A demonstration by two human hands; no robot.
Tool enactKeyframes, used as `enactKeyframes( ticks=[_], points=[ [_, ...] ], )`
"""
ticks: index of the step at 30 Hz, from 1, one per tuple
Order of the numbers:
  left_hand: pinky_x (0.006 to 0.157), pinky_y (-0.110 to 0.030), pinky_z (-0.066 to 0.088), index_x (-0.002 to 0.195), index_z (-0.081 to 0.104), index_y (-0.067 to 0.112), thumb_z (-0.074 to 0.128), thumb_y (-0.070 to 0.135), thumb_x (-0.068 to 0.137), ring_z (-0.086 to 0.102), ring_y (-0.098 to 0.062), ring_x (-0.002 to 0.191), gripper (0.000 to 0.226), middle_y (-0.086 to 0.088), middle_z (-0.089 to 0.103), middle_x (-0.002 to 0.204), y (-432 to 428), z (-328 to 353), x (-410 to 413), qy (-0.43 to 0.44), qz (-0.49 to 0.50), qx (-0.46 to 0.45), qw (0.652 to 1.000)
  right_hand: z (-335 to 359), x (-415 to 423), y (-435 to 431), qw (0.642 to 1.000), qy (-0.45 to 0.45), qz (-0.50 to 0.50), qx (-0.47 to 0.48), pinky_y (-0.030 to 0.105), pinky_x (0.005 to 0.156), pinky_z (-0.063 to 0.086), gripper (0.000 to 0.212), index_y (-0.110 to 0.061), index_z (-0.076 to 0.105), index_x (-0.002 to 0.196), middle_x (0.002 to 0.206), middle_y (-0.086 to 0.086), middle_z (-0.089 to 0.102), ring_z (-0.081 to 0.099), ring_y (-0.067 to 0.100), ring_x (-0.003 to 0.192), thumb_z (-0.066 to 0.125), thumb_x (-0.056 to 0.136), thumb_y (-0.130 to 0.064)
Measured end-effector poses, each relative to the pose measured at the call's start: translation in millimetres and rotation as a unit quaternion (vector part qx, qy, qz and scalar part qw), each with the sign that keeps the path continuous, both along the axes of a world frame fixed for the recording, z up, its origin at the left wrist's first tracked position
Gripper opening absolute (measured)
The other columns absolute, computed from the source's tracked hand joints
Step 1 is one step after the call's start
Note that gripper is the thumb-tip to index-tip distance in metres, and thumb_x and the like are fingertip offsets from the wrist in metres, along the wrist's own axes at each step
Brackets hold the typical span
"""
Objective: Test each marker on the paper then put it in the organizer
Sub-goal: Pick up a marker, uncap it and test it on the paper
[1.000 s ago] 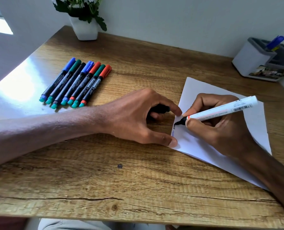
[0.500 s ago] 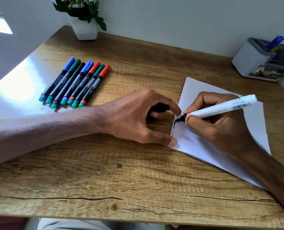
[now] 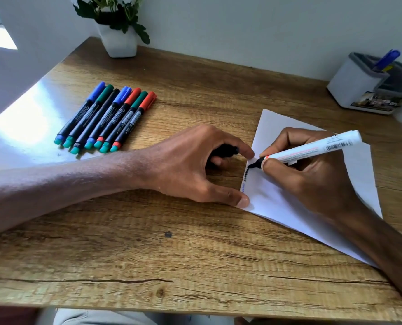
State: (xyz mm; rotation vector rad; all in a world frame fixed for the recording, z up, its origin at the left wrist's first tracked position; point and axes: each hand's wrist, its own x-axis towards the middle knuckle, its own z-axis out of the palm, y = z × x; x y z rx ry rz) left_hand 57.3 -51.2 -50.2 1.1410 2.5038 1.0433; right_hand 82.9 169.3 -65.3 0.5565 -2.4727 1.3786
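My right hand [image 3: 312, 181] grips a white-barrelled marker [image 3: 312, 152] whose black tip touches the left edge of the white paper [image 3: 279, 207], at the top of a black zigzag line; a short blue scribble sits below it. My left hand [image 3: 195, 165] pins the paper's left edge with thumb and forefinger and curls around the marker's black cap [image 3: 225, 151]. Several capped markers [image 3: 106, 118] with blue, green, black and red caps lie side by side at the left. The white-and-grey organizer [image 3: 359, 90] stands at the back right with a blue marker [image 3: 386, 58] in it.
A white pot with a green plant [image 3: 118, 36] stands at the desk's back edge against the wall. The wooden desk [image 3: 172, 254] has a bright sun patch at the left. Walls border the desk at the back, left and right.
The marker tip has travelled up the paper's left edge, lengthening the black zigzag. My left hand has stayed in place on the paper.
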Motion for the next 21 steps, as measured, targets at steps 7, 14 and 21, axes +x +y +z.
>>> enactKeyframes(
  ticks=[7, 14, 21],
  points=[
    [0.055, 0.003, 0.034, 0.136, 0.065, 0.023, 0.088, 0.048, 0.074, 0.05, 0.027, 0.067, 0.071, 0.052, 0.051, 0.073, 0.8, 1.0, 0.2, 0.004, 0.003, 0.001, 1.0, -0.2, -1.5, 0.2, 1.0, 0.0, -0.02, 0.003, 0.013, 0.051, 0.041, 0.01, -0.005, 0.071, 0.069, 0.062, -0.007, 0.067, 0.059, 0.007, 0.054, 0.072, 0.076, -0.013],
    [0.054, 0.002, 0.034, 0.137, 0.064, 0.024, 0.087, 0.049, 0.074, 0.05, 0.027, 0.065, 0.072, 0.057, 0.051, 0.082, 1.7, 3.2, 2.7, 0.01, 0.0, -0.001, 1.0, -0.8, -2.1, 0.1, 0.999, -0.007, -0.036, 0.0, 0.016, 0.05, 0.041, 0.01, -0.006, 0.071, 0.069, 0.063, -0.001, 0.068, 0.059, 0.009, 0.054, 0.072, 0.075, -0.015],
    [0.06, -0.003, 0.039, 0.136, 0.064, 0.03, 0.087, 0.056, 0.071, 0.056, 0.018, 0.075, 0.074, 0.042, 0.052, 0.072, 0.0, -0.5, 1.1, 0.023, 0.02, -0.001, 1.0, -1.6, -2.1, 3.9, 0.989, -0.037, -0.058, -0.128, 0.022, 0.041, 0.034, 0.013, -0.001, 0.063, 0.073, 0.054, -0.003, 0.057, 0.044, 0.015, 0.039, 0.068, 0.077, -0.012]
  ],
)
